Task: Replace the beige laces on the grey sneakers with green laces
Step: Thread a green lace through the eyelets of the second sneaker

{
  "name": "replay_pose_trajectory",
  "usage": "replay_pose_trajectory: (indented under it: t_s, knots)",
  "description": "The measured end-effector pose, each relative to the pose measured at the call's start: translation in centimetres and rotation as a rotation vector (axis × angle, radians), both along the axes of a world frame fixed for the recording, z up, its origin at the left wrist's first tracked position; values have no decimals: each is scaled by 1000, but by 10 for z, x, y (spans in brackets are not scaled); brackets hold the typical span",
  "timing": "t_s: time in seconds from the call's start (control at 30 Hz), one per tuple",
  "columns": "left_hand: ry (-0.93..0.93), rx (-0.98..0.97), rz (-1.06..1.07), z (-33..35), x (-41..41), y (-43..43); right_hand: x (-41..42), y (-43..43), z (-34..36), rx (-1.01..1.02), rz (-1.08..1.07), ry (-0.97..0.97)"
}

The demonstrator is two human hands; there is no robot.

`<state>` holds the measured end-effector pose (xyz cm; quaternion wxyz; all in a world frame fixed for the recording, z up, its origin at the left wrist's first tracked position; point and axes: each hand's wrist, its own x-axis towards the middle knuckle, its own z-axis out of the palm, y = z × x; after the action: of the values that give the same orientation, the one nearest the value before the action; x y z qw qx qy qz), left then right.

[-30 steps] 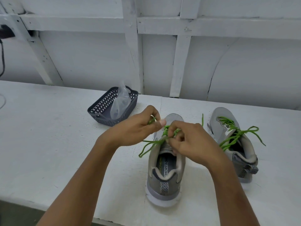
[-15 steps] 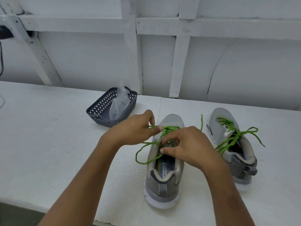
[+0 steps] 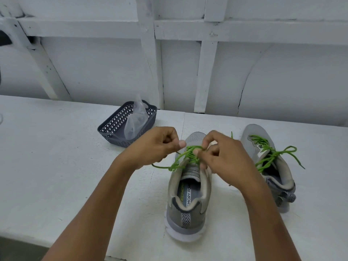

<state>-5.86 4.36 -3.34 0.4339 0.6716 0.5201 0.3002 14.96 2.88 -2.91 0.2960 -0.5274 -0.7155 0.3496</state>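
Observation:
Two grey sneakers stand on the white table, heels toward me. The near sneaker [image 3: 188, 202] carries a green lace [image 3: 185, 155] across its eyelets. My left hand [image 3: 156, 146] pinches one strand of that lace at the shoe's left side, and a loop trails out to the left. My right hand [image 3: 222, 153] pinches the lace over the tongue, its fingers curled and covering the crossing. The right sneaker [image 3: 271, 166] is laced in green too, with loose ends [image 3: 291, 155] hanging off its right side.
A dark grey perforated basket [image 3: 120, 132] holding a clear plastic bag [image 3: 136, 119] stands behind my left hand. A white framed wall runs along the back. The table's front edge lies at the lower left.
Both hands have shifted slightly away from me along the near sneaker. The green loop at the left has been drawn smaller and flatter. The right sneaker has not moved.

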Motion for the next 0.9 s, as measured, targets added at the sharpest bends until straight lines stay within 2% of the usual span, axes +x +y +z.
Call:
replay_pose_trajectory:
  t_s: [0.1,0.2,0.37,0.53,0.73,0.83,0.9]
  knots:
    - [1,-1,-65,2,2,-2,-6,0,-1,-53,-94,160]
    - [14,-7,-140,4,2,-4,-8,0,-2,-159,-91,282]
    - [-107,-24,-101,3,8,-4,-8,0,0,-259,57,237]
    - [-204,-7,-2,0,11,-3,-5,0,0,-313,150,283]
    - [-276,-30,-37,4,12,-6,-2,0,0,-294,120,303]
    - [-350,-102,-81,4,9,-6,-1,4,2,-302,16,482]
    - [-416,-151,-87,3,7,-5,0,8,5,-346,-27,734]
